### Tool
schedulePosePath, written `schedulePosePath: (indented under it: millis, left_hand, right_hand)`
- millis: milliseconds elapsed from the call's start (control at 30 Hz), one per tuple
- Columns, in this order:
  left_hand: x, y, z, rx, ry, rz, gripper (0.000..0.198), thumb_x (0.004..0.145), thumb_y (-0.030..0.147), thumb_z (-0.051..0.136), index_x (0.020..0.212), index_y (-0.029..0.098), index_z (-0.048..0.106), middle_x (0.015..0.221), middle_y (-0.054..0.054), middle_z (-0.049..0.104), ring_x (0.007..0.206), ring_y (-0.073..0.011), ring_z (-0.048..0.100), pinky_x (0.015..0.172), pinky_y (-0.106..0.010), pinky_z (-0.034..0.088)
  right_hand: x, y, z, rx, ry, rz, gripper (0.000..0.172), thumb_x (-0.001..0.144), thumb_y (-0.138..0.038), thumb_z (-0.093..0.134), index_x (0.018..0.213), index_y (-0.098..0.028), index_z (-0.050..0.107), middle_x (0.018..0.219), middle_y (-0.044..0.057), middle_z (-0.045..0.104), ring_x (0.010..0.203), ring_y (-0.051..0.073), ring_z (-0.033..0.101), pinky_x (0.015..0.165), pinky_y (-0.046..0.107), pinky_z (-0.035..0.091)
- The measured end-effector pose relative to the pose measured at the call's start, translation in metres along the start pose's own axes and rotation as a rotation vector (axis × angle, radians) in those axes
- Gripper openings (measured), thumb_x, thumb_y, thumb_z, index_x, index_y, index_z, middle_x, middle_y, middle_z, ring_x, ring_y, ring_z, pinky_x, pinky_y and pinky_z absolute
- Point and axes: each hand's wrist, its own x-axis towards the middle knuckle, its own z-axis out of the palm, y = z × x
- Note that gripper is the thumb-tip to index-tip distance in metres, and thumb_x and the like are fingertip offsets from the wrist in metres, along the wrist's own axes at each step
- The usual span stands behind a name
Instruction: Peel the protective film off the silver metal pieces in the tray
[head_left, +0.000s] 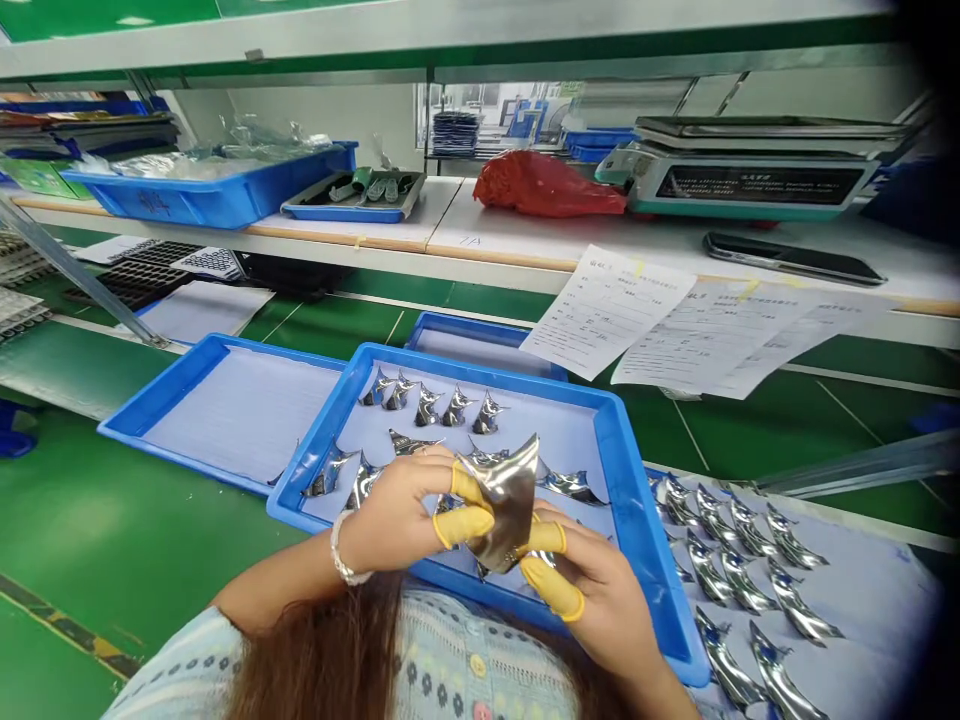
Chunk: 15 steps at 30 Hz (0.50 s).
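A shiny, curved metal piece [508, 500] with pointed corners is held up over a blue tray [634, 500] lined with white paper. My left hand [409, 500], with yellow finger cots on thumb and forefinger, pinches its left side. On the lower right side, my right hand [592, 575] grips the same piece, also with yellow cots. Several similar metal pieces [456, 406] stand in a row at the tray's far side. More pieces [326, 470] lie around my hands, some partly hidden behind them.
Another paper-lined blue tray [217, 420] adjoins on the left. To the right, several metal pieces [739, 580] lie in rows on white paper. A shelf ahead carries a scale [750, 180], a phone [795, 258], a red bag [544, 185] and a blue bin [217, 200]. Printed sheets [607, 310] hang from its edge.
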Motion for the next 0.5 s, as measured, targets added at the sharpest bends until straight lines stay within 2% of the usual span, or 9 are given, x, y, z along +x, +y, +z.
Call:
schedulePosePath:
  millis: [100,167,367,500]
  left_hand:
    - [0.002,-0.006,0.002,-0.218,-0.018,-0.277,0.026,0.080,0.038,0.065,0.071,0.014,0.066,0.070,-0.004,0.063,0.066,-0.0135,0.055,0.067,-0.026,0.044]
    - [0.004,-0.011,0.005,-0.346,-0.042,-0.398,0.022,0.077,0.034,0.066,0.072,0.013,0.065,0.069,-0.003,0.062,0.062,-0.0127,0.055,0.063,-0.025,0.044]
    - [0.009,-0.024,0.013,-0.524,-0.096,-0.451,0.027,0.079,0.037,0.065,0.068,0.013,0.062,0.064,-0.002,0.061,0.062,-0.0124,0.056,0.064,-0.024,0.045]
    - [0.015,-0.028,0.019,-0.612,-0.071,-0.498,0.034,0.074,0.044,0.069,0.067,0.013,0.058,0.064,-0.001,0.058,0.060,-0.0111,0.053,0.061,-0.023,0.044]
  right_hand:
    - [-0.002,0.000,-0.002,0.141,-0.083,0.101,0.017,0.090,-0.030,0.057,0.089,-0.022,0.071,0.075,0.004,0.062,0.069,0.017,0.055,0.067,0.028,0.047]
    - [-0.002,-0.001,-0.002,0.232,-0.088,0.160,0.016,0.088,-0.031,0.059,0.088,-0.022,0.072,0.072,0.004,0.062,0.066,0.016,0.055,0.064,0.026,0.047]
    - [-0.003,0.002,-0.001,0.599,-0.064,0.351,0.031,0.079,-0.048,0.069,0.085,-0.019,0.075,0.065,0.005,0.064,0.048,0.012,0.048,0.046,0.022,0.039]
    - [-0.004,0.003,0.000,0.741,-0.039,0.406,0.035,0.075,-0.051,0.072,0.082,-0.017,0.075,0.056,0.003,0.062,0.041,0.010,0.045,0.050,0.027,0.042]
